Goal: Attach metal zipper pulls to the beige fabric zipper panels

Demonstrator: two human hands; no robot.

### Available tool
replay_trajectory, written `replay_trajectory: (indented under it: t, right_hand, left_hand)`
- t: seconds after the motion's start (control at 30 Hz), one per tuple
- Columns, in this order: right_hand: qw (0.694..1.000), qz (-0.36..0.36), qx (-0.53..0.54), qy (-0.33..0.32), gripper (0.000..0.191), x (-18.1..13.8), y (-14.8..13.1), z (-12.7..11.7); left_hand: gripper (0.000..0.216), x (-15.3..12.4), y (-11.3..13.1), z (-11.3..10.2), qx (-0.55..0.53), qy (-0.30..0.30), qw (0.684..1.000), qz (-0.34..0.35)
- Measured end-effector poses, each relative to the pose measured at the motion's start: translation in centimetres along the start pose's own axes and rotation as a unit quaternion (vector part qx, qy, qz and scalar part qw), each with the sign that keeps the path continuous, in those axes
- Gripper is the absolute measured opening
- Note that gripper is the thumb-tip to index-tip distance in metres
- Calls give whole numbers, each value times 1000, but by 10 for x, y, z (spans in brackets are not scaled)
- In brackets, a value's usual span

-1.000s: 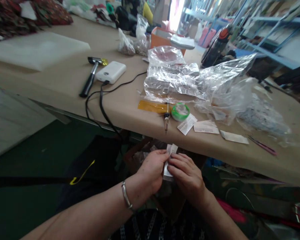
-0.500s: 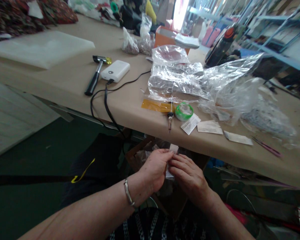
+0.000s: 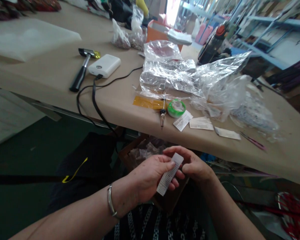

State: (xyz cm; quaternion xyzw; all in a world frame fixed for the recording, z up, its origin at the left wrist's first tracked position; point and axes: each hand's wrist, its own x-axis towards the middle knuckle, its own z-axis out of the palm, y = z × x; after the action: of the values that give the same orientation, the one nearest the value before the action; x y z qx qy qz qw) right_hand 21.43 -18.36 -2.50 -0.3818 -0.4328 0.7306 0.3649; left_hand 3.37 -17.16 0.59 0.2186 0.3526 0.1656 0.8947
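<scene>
Below the table edge, my left hand [image 3: 150,175] pinches a narrow white printed paper slip [image 3: 170,173] between thumb and fingers. The slip lies slanted, with small print on its face. My right hand [image 3: 193,165] is just right of the slip, its fingers bent and apart; whether it touches the slip's edge I cannot tell. On the table edge above are more paper slips [image 3: 201,123], a pen-like tool with a fine metal tip [image 3: 162,116] that resembles a soldering iron, and a round green-rimmed container [image 3: 176,108].
A box [image 3: 126,155] with crumpled scraps stands under the table edge. On the table lie clear plastic bags [image 3: 170,76], pink tweezers [image 3: 253,141], a hammer [image 3: 81,71], a white power bank [image 3: 105,65] with a black cable [image 3: 93,96], and an amber strip [image 3: 147,102]. A dark bottle [image 3: 212,45] stands behind.
My right hand has come off the top of the slip and moved to its right side, fingers parting. The slip now shows fully in my left hand. The view has shifted slightly.
</scene>
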Motion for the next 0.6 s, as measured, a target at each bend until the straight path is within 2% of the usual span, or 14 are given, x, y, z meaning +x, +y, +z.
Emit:
replay_trajectory:
  t: [0.2,0.4,0.5,0.6]
  right_hand:
    - [996,-7,73,-45,33,6,8,3]
    - [996,-3,70,-47,29,6,11,6]
    - [1000,-2,1,-11,39,3,5,9]
    - [984,-49,-146,92,43,-3,-1,16]
  left_hand:
    - [18,0,-5,-1,10,-22,1000,-6]
    - [24,-3,-7,-5,48,-47,998,-7]
    - [26,-3,-6,-6,54,-40,998,2]
    - [24,-2,-4,-8,41,-9,999,16]
